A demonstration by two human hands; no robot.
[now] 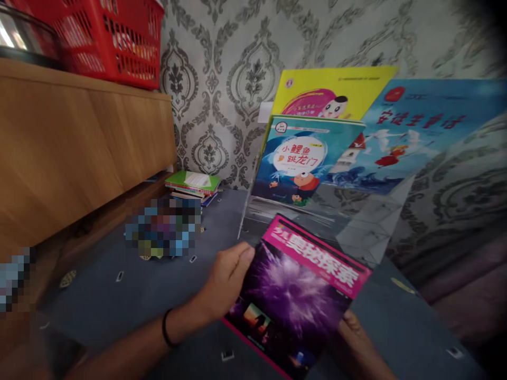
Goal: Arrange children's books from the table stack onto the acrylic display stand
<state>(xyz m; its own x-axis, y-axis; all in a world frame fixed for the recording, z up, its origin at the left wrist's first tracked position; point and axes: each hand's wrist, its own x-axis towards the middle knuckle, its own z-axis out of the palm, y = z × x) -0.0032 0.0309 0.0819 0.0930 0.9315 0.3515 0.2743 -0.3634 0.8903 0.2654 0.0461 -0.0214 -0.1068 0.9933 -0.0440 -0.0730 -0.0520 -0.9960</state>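
Note:
Both hands hold a book (297, 295) with a pink-edged cover and a purple burst picture, tilted with its front facing me. My left hand (232, 277), a black band on its wrist, grips the left edge with the thumb along the cover. On the lower right edge is my right hand (352, 324), its fingers partly hidden behind the book. Just beyond stands a clear book rack (368, 227). It carries a yellow book (309, 87) at the back, a teal book (277, 179) in front of it, and a large blue book (428, 132) on the right.
A stack of books (194, 182) with a green top lies by the wall. Nearer is a blurred-out blue patch (164, 229) on the grey cloth surface (166, 295). On the left, a wooden cabinet (87, 142) bears a red basket (114, 42) and a shiny round metal vessel (27, 37).

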